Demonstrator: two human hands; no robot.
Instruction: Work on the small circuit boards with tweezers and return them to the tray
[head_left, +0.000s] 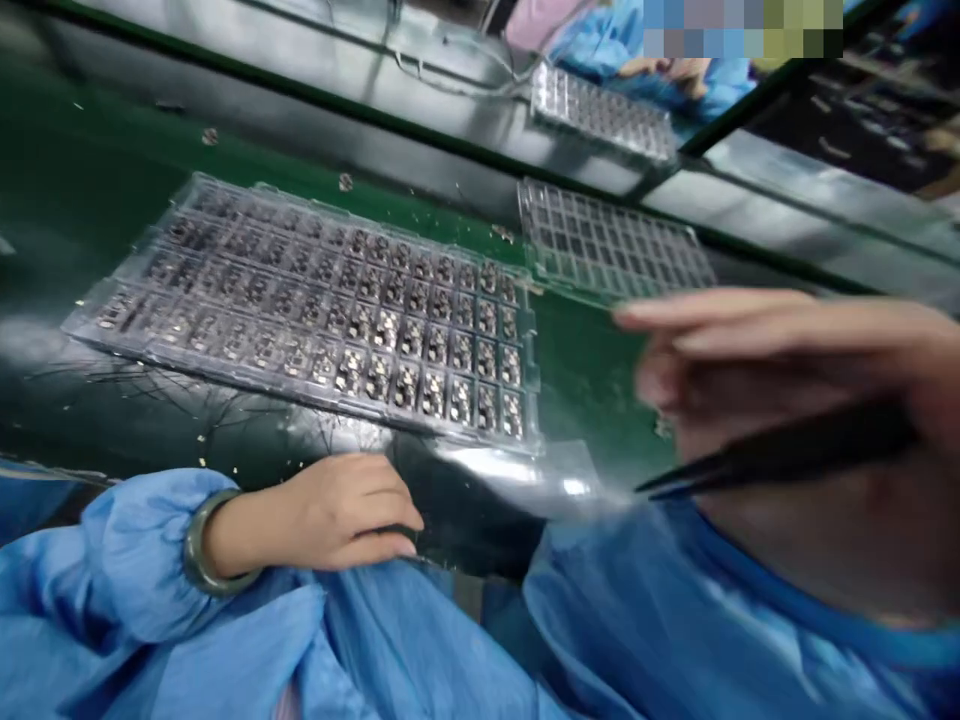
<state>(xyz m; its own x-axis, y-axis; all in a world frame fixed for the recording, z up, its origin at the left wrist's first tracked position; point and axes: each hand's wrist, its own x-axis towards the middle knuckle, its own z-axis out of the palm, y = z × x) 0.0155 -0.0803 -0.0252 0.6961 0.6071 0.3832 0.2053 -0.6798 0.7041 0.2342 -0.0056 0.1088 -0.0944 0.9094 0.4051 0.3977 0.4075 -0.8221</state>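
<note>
Because they are pinched pen-fashion, the black tweezers (780, 455) probably give fine control of their tips, which are closed and point left toward the near right corner of the component tray (225, 362). They are raised above the tabletop (82, 170), just right of that tray. The right hand (810, 400) is clamped on them, close to the camera and blurred. The left hand (337, 510) lies half curled at the tabletop's edge just in front of the tray, with nothing to be seen in it. It seems to be resting there to steady the arm, a green bangle (196, 545) on its wrist. The tray lies flat, likely so that the small parts keep to their cells. Beyond its far right corner lies a second clear tray (615, 245) whose cells look empty, and farther back a third tray (600, 110) sits on a metal ledge near another person's blue sleeve (600, 40). No brand, label or writing can be read anywhere.
</note>
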